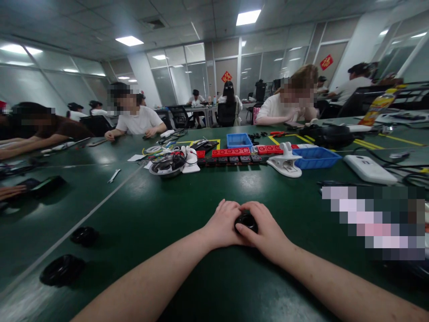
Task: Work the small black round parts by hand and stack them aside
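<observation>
Both my hands meet on the green tabletop [187, 201], around a small glossy black ring-shaped part [247, 219] with a dark hollow centre. My right hand [268, 226] is curled over it, thumb on the near side and fingers on the far side. Against its left side rests my left hand [223, 223], fingers bent and partly hidden behind the part and the other hand. Two similar black round parts, one farther [83, 235] and one nearer [62, 270], lie apart on the table to the left.
Across the table stand a metal bowl [167, 167] of cables, red power strips [231, 152], a white clamp [286, 163] and a blue tray [317, 158]. A wrench [114, 175] lies left; a white box [370, 170] sits right. Several people work around the room.
</observation>
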`<state>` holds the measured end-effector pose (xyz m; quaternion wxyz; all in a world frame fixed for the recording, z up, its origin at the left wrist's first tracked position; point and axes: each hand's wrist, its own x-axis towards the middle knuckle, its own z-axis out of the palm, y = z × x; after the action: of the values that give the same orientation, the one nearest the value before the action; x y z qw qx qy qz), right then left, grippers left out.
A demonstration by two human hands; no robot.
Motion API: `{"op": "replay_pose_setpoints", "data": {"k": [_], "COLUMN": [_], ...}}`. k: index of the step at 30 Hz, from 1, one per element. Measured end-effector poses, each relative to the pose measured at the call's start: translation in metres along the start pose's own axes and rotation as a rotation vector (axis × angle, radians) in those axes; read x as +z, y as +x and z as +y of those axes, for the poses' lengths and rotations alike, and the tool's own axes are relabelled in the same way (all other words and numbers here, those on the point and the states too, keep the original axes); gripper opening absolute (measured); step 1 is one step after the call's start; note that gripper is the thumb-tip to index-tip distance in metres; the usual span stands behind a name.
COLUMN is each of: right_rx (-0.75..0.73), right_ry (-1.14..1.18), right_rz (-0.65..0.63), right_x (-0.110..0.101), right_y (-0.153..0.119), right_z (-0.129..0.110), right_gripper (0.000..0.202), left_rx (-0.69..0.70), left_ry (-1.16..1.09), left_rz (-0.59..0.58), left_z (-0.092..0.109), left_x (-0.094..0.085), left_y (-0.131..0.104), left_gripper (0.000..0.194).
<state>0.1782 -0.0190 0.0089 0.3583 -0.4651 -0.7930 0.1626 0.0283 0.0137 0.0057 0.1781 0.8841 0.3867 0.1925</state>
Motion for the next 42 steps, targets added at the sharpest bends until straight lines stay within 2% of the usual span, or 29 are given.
{"op": "replay_pose_setpoints", "data": {"k": [4, 7, 9, 12, 15, 18, 23, 27, 30, 34, 38, 42], "right_rx": [0.068, 0.051, -0.003, -0.138, -0.278, -0.345, -0.42, -0.44, -0.396, -0.195, -0.016, 0.069], "right_ry": [-0.057, -0.074, -0.048, 0.045, 0.132, 0.167, 0.156, 0.124, 0.08, -0.04, -0.134, -0.189], "right_rz": [0.042, 0.028, 0.032, 0.039, 0.023, 0.002, -0.054, -0.072, -0.02, 0.081, 0.042, 0.019], "right_x": [-0.001, -0.003, -0.005, -0.007, -0.009, -0.01, -0.011, -0.012, -0.01, -0.005, -0.002, -0.003], "right_y": [0.001, 0.002, 0.002, 0.001, 0.0, -0.001, -0.004, -0.008, -0.008, -0.006, -0.002, -0.001], "right_z": [-0.004, -0.007, -0.007, -0.006, -0.005, -0.008, -0.018, -0.018, -0.014, -0.009, -0.01, -0.011], "right_gripper": [0.022, 0.018, 0.017, 0.025, 0.031, 0.026, 0.023, 0.025, 0.028, 0.03, 0.026, 0.02], "left_rx": [0.02, 0.048, 0.063, 0.095, 0.16, 0.195, 0.198, 0.183, 0.163, 0.119, 0.071, 0.045], "left_ry": [0.004, -0.031, -0.063, -0.102, -0.096, -0.073, -0.037, -0.022, -0.035, -0.022, -0.007, 0.001], "left_rz": [0.034, 0.042, 0.03, -0.017, -0.083, -0.142, -0.199, -0.214, -0.185, -0.136, -0.08, -0.022], "left_z": [-0.003, -0.005, -0.006, -0.008, -0.011, -0.013, -0.014, -0.012, -0.008, -0.003, 0.0, 0.003], "left_x": [0.002, 0.0, -0.003, -0.007, -0.009, -0.008, -0.005, -0.006, -0.006, -0.006, -0.006, -0.004], "left_y": [0.001, 0.003, 0.003, 0.004, 0.003, 0.003, 0.004, 0.002, 0.0, -0.001, -0.001, -0.001], "left_gripper": [0.047, 0.046, 0.047, 0.045, 0.036, 0.028, 0.046, 0.053, 0.066, 0.073, 0.064, 0.046]}}
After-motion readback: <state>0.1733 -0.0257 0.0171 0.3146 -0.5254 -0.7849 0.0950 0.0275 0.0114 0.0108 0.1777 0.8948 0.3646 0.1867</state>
